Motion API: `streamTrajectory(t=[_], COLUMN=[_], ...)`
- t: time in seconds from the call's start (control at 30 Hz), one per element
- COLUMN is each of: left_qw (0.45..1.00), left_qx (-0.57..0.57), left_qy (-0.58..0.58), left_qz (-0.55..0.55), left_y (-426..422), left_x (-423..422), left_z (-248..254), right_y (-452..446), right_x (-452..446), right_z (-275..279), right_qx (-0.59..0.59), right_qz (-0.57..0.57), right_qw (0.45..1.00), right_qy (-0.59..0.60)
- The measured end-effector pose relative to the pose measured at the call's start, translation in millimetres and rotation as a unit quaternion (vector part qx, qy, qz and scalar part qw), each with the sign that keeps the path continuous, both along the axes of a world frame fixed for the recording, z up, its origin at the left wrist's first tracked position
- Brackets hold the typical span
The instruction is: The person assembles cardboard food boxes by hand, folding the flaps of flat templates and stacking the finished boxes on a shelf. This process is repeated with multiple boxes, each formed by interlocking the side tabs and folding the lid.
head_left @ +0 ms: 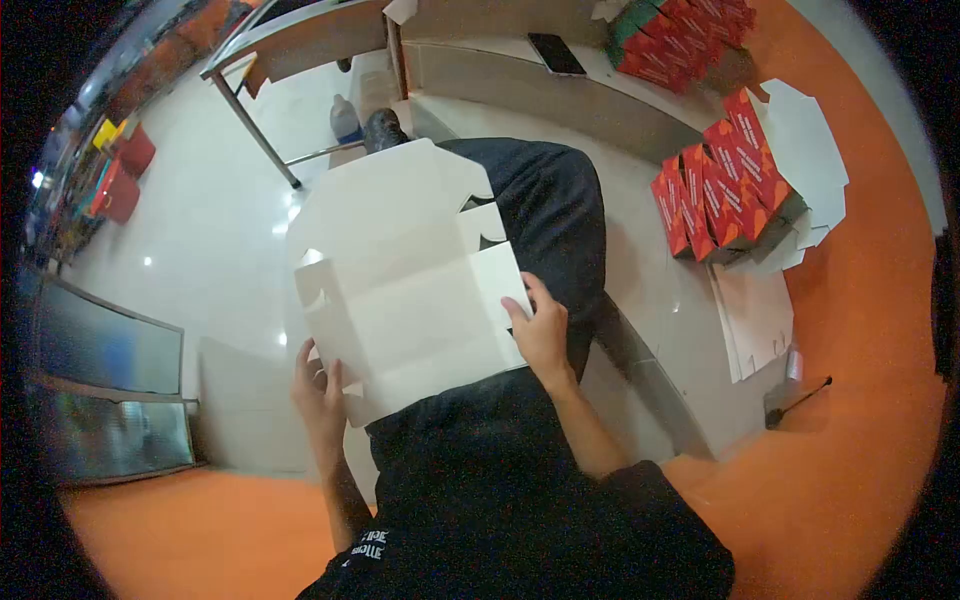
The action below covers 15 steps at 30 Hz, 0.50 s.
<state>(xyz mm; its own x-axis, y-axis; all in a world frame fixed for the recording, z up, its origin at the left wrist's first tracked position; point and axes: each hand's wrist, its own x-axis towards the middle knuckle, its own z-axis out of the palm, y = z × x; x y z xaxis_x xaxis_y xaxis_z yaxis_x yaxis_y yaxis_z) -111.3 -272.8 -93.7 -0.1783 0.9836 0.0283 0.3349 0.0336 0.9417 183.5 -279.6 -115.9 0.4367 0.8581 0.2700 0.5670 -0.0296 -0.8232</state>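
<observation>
A white cardboard sheet (pixel 410 300), cut and creased like an unfolded box, lies over my lap with its side flaps partly raised. My left hand (pixel 322 392) grips its lower left edge, thumb on the inner face and fingers outside. On the right edge, my right hand (pixel 540 328) pinches a side flap, the thumb on top. Slots and notches show along the sheet's upper right side. The lower edge of the sheet meets my black shirt.
Red printed boxes (pixel 720 180) stand at the right beside white flat cardboard (pixel 755 315). More red boxes (pixel 680 40) sit at the upper right, near a black phone (pixel 556 55) on a ledge. A metal-legged table (pixel 255 130) and a bottle (pixel 345 118) are ahead.
</observation>
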Motion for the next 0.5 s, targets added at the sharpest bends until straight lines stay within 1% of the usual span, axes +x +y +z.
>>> streamTrajectory(t=[0.03, 0.1, 0.13, 0.23, 0.27, 0.3, 0.37, 0.4, 0.43, 0.47, 0.5], left_qw=[1.0, 0.999, 0.997, 0.999, 1.0, 0.999, 0.998, 0.997, 0.99, 0.978, 0.962], left_qx=[0.024, 0.01, 0.002, 0.013, 0.0, 0.015, 0.045, 0.041, 0.074, 0.108, 0.14], left_qy=[-0.004, 0.05, 0.076, 0.041, 0.027, 0.026, 0.023, 0.055, 0.114, 0.173, 0.23], left_qz=[0.001, -0.015, -0.019, -0.007, 0.013, 0.021, 0.034, 0.03, 0.034, 0.036, 0.037], left_y=[2, 6, 8, 7, 5, 4, 4, 4, 5, 6, 6], left_x=[-3, -10, -12, -10, -5, -2, 1, 2, 1, 1, 1], left_z=[-3, -5, -6, -12, -9, -9, -10, -4, -1, 1, 4], right_y=[-2, -7, -7, -10, -10, -9, -17, -19, -20, -21, -22], right_x=[-3, -1, 1, 0, 2, 4, 0, 6, 11, 15, 17], right_z=[2, 18, 14, 16, 12, 11, 30, 29, 30, 32, 38], right_qx=[-0.023, -0.069, -0.068, -0.028, 0.032, 0.099, 0.031, 0.028, 0.022, 0.047, 0.054], right_qz=[-0.003, -0.002, -0.006, -0.027, -0.023, -0.014, -0.016, 0.014, 0.042, 0.07, 0.083], right_qw=[1.0, 0.998, 0.997, 0.999, 0.996, 0.988, 0.999, 0.995, 0.975, 0.962, 0.94], right_qy=[0.004, 0.013, 0.041, -0.01, -0.081, -0.118, -0.032, 0.093, 0.216, 0.258, 0.325])
